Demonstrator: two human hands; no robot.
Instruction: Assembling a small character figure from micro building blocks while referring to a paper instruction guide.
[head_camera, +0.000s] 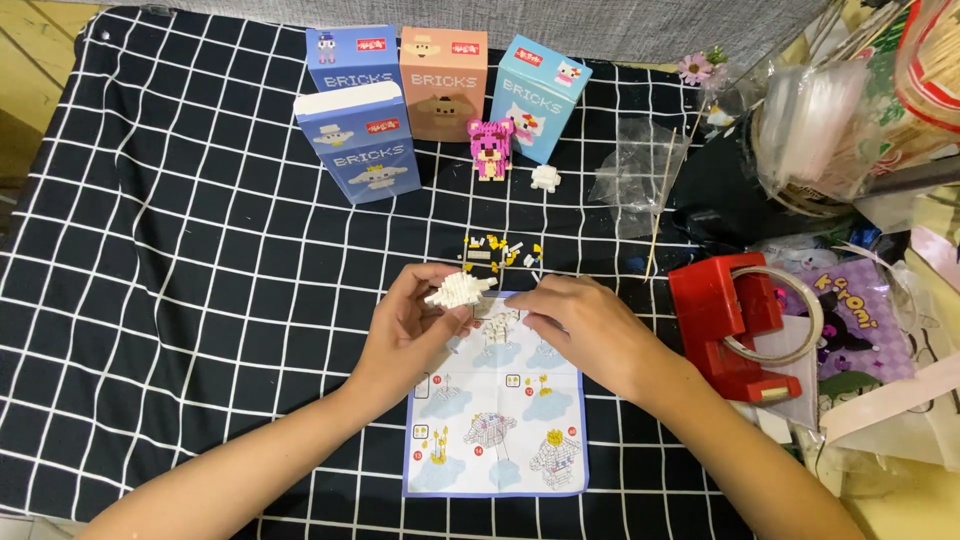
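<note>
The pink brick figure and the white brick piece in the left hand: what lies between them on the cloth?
In the head view, a scatter of small yellow and white loose bricks lies between them on the black checked cloth.

Four boxes (430, 95) stand along the surface's (180, 280) far edge; the instruction sheet (497, 420) lies near its front edge, loose bricks (500, 252) between them.

We see four upright brick-kit boxes (400, 100) at the back of the black grid-patterned cloth (180, 260), a pink brick figure (491, 147) just before them, and a red tape dispenser (735, 325) (clutter beyond it).
</note>
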